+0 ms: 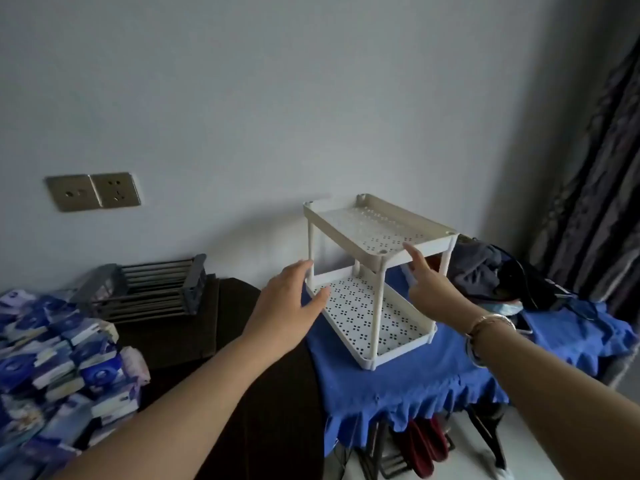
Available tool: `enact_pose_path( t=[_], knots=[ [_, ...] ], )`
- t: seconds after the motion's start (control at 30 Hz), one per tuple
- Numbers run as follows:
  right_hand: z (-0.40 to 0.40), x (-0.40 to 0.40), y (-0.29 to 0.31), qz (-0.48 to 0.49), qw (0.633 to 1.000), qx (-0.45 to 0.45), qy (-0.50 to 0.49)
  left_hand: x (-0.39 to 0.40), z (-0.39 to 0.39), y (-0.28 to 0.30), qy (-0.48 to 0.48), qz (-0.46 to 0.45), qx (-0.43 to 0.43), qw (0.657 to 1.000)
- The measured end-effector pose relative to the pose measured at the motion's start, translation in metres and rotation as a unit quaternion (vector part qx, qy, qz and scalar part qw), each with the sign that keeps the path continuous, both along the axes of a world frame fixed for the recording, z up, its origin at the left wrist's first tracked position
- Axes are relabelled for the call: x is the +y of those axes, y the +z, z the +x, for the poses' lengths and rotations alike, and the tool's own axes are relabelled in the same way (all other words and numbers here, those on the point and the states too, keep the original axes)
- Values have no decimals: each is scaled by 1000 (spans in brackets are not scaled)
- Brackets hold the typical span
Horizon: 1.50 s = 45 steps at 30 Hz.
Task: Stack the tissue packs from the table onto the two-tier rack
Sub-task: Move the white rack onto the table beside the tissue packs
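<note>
A blue frilled cloth (398,386) covers the tabletop carrying the white perforated plastic two-tier rack (372,278), both tiers bare. The heap of blue-and-white soft tissue packs (59,362) lies well apart at the far left. Both hands reach toward the rack: the left hand (291,299), fingers straight, sits at its left post, while the right hand (429,282) points a finger at the upper tier's edge; neither grip holds anything. The packs look light, squashy and slick-wrapped; taking each across its long sides seems best.
</note>
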State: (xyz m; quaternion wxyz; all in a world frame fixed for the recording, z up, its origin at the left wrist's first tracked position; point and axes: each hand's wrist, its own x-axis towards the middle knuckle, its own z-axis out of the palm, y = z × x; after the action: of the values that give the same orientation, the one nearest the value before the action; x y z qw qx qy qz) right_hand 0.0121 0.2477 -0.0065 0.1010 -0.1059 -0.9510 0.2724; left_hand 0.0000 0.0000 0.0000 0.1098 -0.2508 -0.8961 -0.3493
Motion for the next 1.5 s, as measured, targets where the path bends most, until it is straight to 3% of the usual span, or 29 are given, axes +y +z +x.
enact_pose_path(
  t=[0.2, 0.27, 0.43, 0.67, 0.97, 1.13, 1.23, 1.3, 1.37, 1.43, 1.5],
  knots=[
    [-6, -20, 16, -245, 969, 19, -1, -4, 3, -14, -5, 2, -41, 999],
    [3, -37, 24, -275, 961, 12, 20, -8, 9, -7, -11, 14, -42, 999],
    [37, -94, 33, -282, 956, -34, 68, -35, 26, 8, -10, 27, -67, 997],
    [98, -164, 50, -287, 950, -26, 122, -83, 72, 1, -42, 103, -194, 975],
    [190, -248, 20, -201, 955, 12, 217, -150, 158, -44, -40, 155, -146, 976],
    [233, -261, -15, -210, 952, 131, 180, -189, 190, -68, 34, 187, -123, 974],
    [246, -256, -45, -154, 971, 168, 65, -214, 207, -82, 66, 196, -118, 971],
    [250, -253, -67, -99, 985, 141, -11, -227, 217, -94, 88, 209, -100, 969],
    [252, -260, -86, -86, 994, 53, -40, -238, 227, -107, 100, 205, -112, 967],
    [256, -277, -105, -129, 991, -23, 4, -252, 234, -126, 97, 179, -152, 967],
    [263, -300, -120, -175, 983, -20, 56, -268, 240, -145, 82, 142, -193, 967]
  ],
)
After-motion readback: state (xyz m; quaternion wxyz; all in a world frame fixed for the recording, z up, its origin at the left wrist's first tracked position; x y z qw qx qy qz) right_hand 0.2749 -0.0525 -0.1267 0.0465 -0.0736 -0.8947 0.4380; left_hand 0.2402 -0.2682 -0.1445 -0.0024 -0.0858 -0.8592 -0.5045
